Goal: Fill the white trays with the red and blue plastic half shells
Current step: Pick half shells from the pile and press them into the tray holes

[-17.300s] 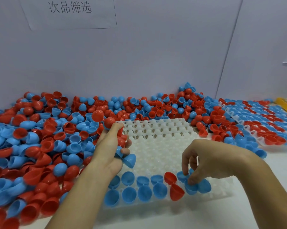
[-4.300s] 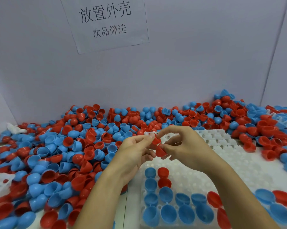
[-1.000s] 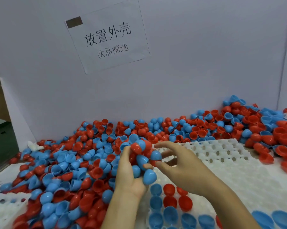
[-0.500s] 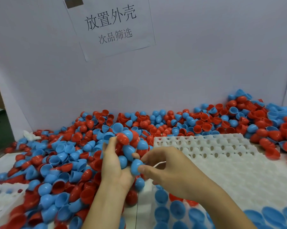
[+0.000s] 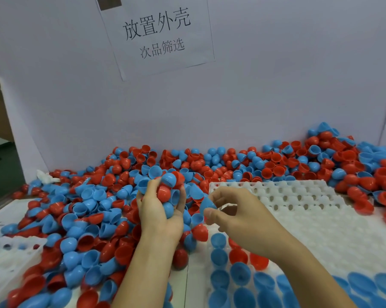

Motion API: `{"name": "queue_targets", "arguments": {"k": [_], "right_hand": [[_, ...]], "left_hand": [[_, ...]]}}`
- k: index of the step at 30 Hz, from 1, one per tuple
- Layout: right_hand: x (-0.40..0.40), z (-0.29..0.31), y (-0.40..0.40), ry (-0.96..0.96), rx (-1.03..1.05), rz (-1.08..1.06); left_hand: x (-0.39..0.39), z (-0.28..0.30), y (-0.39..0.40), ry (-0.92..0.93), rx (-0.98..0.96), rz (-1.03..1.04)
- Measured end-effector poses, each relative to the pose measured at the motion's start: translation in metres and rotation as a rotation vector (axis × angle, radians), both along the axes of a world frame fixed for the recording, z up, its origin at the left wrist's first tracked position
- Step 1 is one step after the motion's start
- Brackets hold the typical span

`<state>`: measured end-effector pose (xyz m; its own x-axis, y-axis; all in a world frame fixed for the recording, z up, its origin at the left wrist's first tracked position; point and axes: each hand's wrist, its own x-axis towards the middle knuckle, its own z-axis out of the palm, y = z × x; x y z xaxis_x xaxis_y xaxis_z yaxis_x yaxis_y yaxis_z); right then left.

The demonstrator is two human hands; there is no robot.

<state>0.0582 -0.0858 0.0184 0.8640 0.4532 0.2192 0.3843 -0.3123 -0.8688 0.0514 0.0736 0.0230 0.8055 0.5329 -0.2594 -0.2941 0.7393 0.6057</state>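
Observation:
My left hand (image 5: pixel 159 215) is raised above the pile, its palm cupping a handful of red and blue half shells (image 5: pixel 168 187). My right hand (image 5: pixel 236 215) is just to its right and pinches one blue half shell (image 5: pixel 206 204) between thumb and fingers, above the near left part of the white tray (image 5: pixel 298 210). The tray's near rows hold blue and red shells (image 5: pixel 239 272); its far cells are bare.
A deep pile of loose red and blue shells (image 5: pixel 87 218) covers the table's left side and runs along the back wall to the right. Another white tray (image 5: pixel 7 267) lies at the near left. A paper sign (image 5: pixel 156 34) hangs on the wall.
My right hand has drawn one blue shell out of the left hand's handful and moved it slightly right. The left hand keeps its handful raised.

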Motion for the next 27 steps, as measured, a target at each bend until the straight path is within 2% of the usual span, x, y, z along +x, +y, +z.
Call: {"name": "queue_targets", "arguments": {"k": [8, 18, 22, 24, 25, 26, 27], "right_hand": [[0.005, 0.0, -0.01, -0.066, 0.047, -0.14], [0.009, -0.002, -0.013, -0.051, 0.099, -0.201], [0.007, -0.001, -0.007, -0.072, 0.202, -0.211], [0.003, -0.001, -0.004, -0.08, 0.236, -0.188], [0.001, -0.001, -0.001, -0.095, 0.224, -0.17], [-0.001, -0.002, 0.001, -0.115, 0.195, -0.151], [-0.004, -0.004, 0.004, -0.137, 0.155, -0.137]], "left_hand": [[-0.001, 0.043, -0.029, 0.046, -0.136, 0.022], [-0.005, 0.007, -0.037, 0.028, -0.205, -0.034], [0.002, -0.002, -0.032, 0.069, -0.182, -0.027], [0.004, -0.005, -0.032, 0.009, -0.152, -0.01], [0.003, -0.006, -0.032, -0.051, -0.176, -0.035], [0.004, -0.005, -0.033, -0.071, -0.282, -0.078], [0.001, -0.003, -0.037, -0.069, -0.285, -0.086]]}}
